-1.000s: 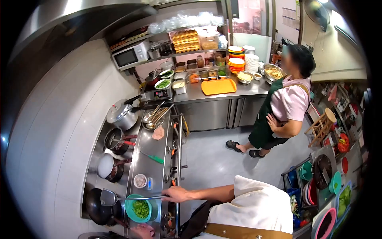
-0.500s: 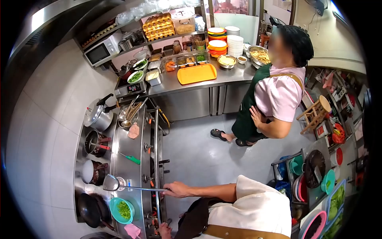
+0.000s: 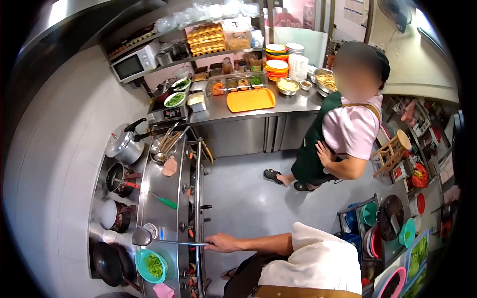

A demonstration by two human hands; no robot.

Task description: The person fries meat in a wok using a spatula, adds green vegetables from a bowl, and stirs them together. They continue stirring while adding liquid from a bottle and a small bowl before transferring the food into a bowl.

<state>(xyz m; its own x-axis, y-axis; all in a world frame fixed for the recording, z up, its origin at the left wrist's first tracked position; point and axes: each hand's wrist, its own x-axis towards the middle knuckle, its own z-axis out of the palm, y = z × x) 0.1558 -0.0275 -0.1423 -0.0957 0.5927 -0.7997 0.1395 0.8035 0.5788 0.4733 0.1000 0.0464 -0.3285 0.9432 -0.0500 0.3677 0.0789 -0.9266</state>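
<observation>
The right hand gripped a long-handled spatula near its end; the left hand's grip could not be told. The handle crossed the front edge of the steel bench. A turquoise bowl of chopped greens stood between that edge and a wok. Characters on the cooker's display were too small to read.

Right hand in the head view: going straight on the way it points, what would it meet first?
Probably the metal rail, next in line ahead of the right hand. Height is unclear, and the long-handled utensil crosses over it, so the hand might clear it.
</observation>
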